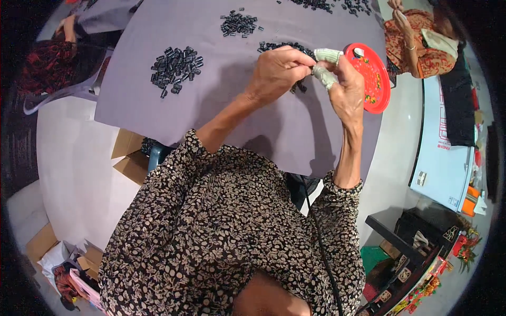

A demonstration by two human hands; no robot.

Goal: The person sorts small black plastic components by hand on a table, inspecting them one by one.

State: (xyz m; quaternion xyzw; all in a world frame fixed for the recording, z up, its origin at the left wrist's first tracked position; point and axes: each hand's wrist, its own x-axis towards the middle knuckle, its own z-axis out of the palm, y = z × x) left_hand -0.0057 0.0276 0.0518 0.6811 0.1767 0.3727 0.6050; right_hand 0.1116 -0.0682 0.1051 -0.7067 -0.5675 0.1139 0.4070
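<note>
My left hand (279,73) and my right hand (345,87) meet above the table, fingertips pinched together. Whatever small thing they pinch is too little and too covered by the fingers to name. Pale wraps (325,77) cover the thumb and a finger of my right hand. Just beyond and partly behind my hands lies a pile of small black pieces (276,46). To the right of my right hand is a red round tray (382,100) with small coloured bits and a white round item on it.
More piles of black pieces (176,68) lie on the grey-covered table (158,113), at left and far side (238,24). Another person (421,42) sits at the right, one more (50,66) at the far left. An open cardboard box (130,152) stands below the table edge.
</note>
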